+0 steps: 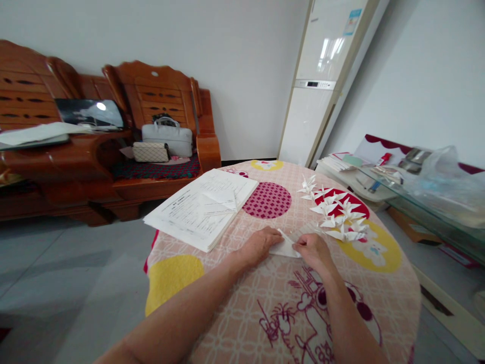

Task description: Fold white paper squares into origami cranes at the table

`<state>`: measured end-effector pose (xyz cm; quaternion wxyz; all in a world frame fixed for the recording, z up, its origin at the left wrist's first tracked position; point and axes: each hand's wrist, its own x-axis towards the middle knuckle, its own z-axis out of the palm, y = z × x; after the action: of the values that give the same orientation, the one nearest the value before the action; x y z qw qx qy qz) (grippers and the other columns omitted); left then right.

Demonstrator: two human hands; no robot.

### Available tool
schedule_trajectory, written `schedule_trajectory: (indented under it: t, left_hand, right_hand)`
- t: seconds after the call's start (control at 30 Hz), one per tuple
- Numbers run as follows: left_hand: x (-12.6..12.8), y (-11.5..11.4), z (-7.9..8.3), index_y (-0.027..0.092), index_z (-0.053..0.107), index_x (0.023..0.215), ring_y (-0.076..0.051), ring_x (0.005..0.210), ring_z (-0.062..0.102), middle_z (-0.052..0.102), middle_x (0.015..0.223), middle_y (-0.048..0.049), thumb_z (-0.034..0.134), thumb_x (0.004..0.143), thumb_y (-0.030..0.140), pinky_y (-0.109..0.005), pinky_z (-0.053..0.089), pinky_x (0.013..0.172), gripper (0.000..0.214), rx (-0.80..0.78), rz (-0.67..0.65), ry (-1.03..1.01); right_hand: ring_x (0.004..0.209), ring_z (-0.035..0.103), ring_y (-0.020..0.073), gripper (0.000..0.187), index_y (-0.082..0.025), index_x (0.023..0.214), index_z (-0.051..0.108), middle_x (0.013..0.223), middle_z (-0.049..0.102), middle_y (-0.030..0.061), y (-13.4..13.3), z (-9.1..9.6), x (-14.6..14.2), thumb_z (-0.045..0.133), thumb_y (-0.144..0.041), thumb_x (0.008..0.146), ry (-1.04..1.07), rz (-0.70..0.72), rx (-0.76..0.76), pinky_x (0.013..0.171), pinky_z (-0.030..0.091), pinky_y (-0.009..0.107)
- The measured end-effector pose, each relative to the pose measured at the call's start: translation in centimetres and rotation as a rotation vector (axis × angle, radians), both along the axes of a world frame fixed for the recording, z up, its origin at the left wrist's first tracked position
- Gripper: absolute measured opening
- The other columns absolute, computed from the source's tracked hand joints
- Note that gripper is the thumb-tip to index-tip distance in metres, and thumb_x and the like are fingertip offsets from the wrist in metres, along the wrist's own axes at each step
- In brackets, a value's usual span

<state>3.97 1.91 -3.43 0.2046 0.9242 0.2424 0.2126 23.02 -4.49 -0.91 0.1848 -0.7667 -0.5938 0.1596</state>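
A small folded piece of white paper [285,248] lies on the round cloth-covered table between my hands. My left hand [262,243] presses and holds its left side, fingers curled together. At its right edge my right hand [312,249] pinches the paper between thumb and fingers. Just beyond and to the right stand several white paper cranes [343,217] in a loose group. To the left sits a thick stack of printed sheets [185,217] with loose paper pieces [222,199] on top. My fingers partly cover the folds.
The tablecloth [235,323] is pink with coloured circles. A glass shelf [397,189] with papers and a plastic bag [443,187] stands close on the right. Behind are a white standing air conditioner [310,111] and wooden chairs [159,91] holding bags [166,139].
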Motion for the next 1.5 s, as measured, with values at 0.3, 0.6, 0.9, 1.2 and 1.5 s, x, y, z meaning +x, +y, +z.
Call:
schedule_trajectory:
  t: [0.3,0.6,0.9,1.2,1.5]
  left_hand:
    - [-0.7,-0.4,0.5,0.019,0.065,0.114,-0.019,0.113,0.058,0.063,0.124,-0.0077,0.045,0.094,0.022,-0.031,0.046,0.099,0.029,0.081,-0.020,0.099]
    - [-1.3,-0.7,1.1,0.019,0.059,0.127,-0.021,0.121,0.053,0.057,0.134,-0.0099,0.052,0.089,0.020,-0.034,0.041,0.105,0.038,0.023,-0.033,0.107]
    - [-1.3,-0.8,1.2,0.020,0.059,0.126,-0.020,0.123,0.052,0.055,0.135,-0.0088,0.050,0.089,0.019,-0.033,0.039,0.106,0.038,0.017,-0.044,0.114]
    - [-1.2,-0.5,0.7,0.019,0.058,0.126,-0.022,0.123,0.052,0.056,0.134,-0.0100,0.051,0.088,0.019,-0.034,0.041,0.104,0.038,0.060,-0.053,0.127]
    - [-1.3,-0.7,1.2,0.021,0.059,0.125,-0.022,0.122,0.052,0.057,0.133,-0.0093,0.054,0.086,0.019,-0.036,0.041,0.104,0.039,0.021,-0.045,0.108]
  right_hand:
    - [0.058,0.054,0.0147,0.011,-0.015,0.061,0.068,0.058,0.062,0.0019,-0.6,0.4,1.5,0.062,-0.021,0.068,0.111,0.027,0.000,0.055,0.033,0.024]
    - [0.056,0.056,0.0146,0.010,-0.014,0.062,0.069,0.057,0.064,0.0015,-0.9,0.2,2.2,0.061,-0.019,0.067,0.163,0.054,0.017,0.054,0.035,0.023]
    - [0.063,0.058,0.0150,0.012,-0.016,0.068,0.068,0.064,0.067,0.0023,-0.8,1.6,0.4,0.056,-0.017,0.072,0.111,0.094,0.261,0.060,0.038,0.023]
    - [0.050,0.053,0.0110,0.009,-0.016,0.066,0.064,0.054,0.060,-0.0010,-0.5,-0.1,-1.4,0.057,-0.012,0.068,0.240,0.223,-0.023,0.051,0.035,0.020]
    - [0.045,0.053,0.0108,0.012,-0.016,0.061,0.062,0.047,0.057,-0.0015,-0.7,-0.1,-0.6,0.054,-0.008,0.063,0.194,0.117,-0.079,0.047,0.032,0.020]
